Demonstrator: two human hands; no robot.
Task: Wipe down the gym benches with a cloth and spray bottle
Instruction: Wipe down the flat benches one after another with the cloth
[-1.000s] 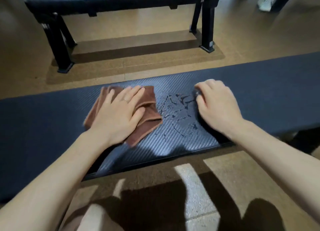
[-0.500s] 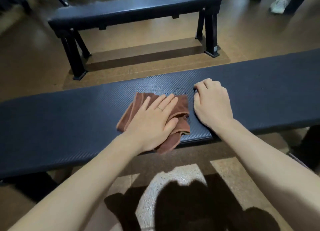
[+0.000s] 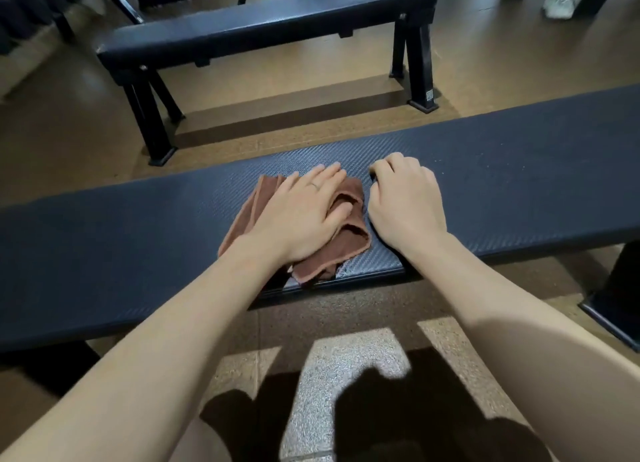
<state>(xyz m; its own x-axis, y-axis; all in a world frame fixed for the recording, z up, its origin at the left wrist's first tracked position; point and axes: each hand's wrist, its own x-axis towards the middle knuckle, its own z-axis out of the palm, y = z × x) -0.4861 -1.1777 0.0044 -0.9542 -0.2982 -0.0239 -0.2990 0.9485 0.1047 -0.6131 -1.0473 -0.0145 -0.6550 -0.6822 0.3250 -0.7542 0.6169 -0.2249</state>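
Head view: A person leans over a dark padded bench (image 3: 138, 240) in a gym, the left hand (image 3: 301, 215) lying flat with fingers straight on a crumpled brown cloth (image 3: 346, 250) and pressing it to the textured top. The cloth sits near the middle of the bench's visible run, its lower corner reaching the near edge, where a small wet sheen shows just beside it.

The right hand (image 3: 405, 205) rests on the pad just to the right of the cloth, touching or nearly touching its edge, fingers curled under so the knuckles face up; nothing can be seen held in it, and no spray bottle is in view.

The bench's long axis runs left to right across the person, rising slightly toward the right, so any wiping stroke would travel sideways rather than away. The left hand is the one on the cloth, with a long stretch of pad open to its left and another beyond the right hand, which stands in the way of a rightward pass.

A second bench (image 3: 263, 28) stands parallel beyond, on the tan floor (image 3: 52, 132), well apart from both hands.
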